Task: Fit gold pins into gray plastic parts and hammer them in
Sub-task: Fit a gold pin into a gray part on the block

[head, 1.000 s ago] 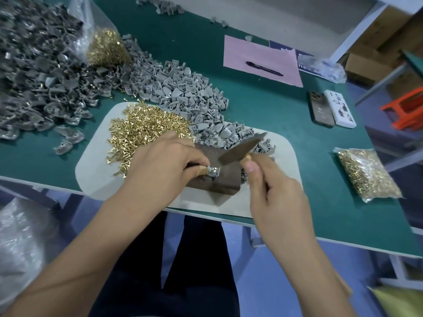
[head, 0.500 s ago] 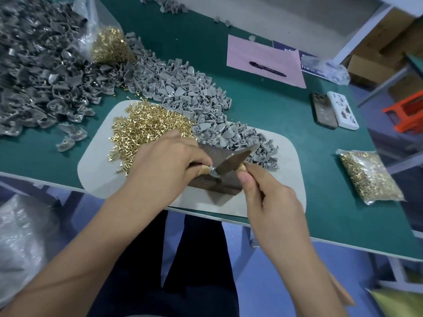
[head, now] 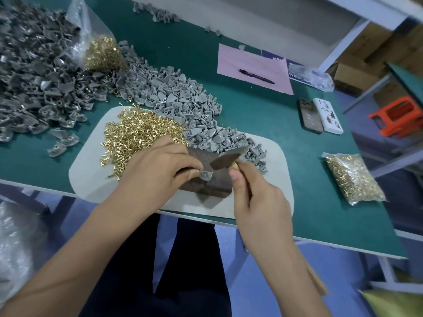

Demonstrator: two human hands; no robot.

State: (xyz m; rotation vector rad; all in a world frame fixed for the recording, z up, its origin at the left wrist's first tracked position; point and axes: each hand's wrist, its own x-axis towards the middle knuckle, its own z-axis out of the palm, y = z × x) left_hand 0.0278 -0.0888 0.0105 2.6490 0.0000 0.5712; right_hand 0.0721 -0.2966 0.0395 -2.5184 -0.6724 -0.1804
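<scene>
On a dark metal block (head: pixel 206 186) lies a small gray plastic part (head: pixel 206 175); my left hand (head: pixel 158 172) pinches it at its left side. My right hand (head: pixel 254 195) grips the wooden handle of a hammer whose dark metal head (head: pixel 229 157) hangs just above and to the right of the part. A heap of gold pins (head: pixel 139 136) lies on the pale mat (head: pixel 89 177) behind my left hand. Loose gray parts (head: pixel 183 104) are piled behind the block. Whether a pin sits in the held part cannot be made out.
A large heap of darker gray parts (head: pixel 34 83) and an open bag of pins (head: pixel 103 53) fill the far left. A sealed pin bag (head: pixel 352 179), two phones (head: pixel 320 115), and pink paper with a pen (head: pixel 254 69) lie to the right on the green table (head: pixel 263 115).
The hammer head came down onto the part half a second ago and has since lifted a little. My left hand has kept its hold on the part.
</scene>
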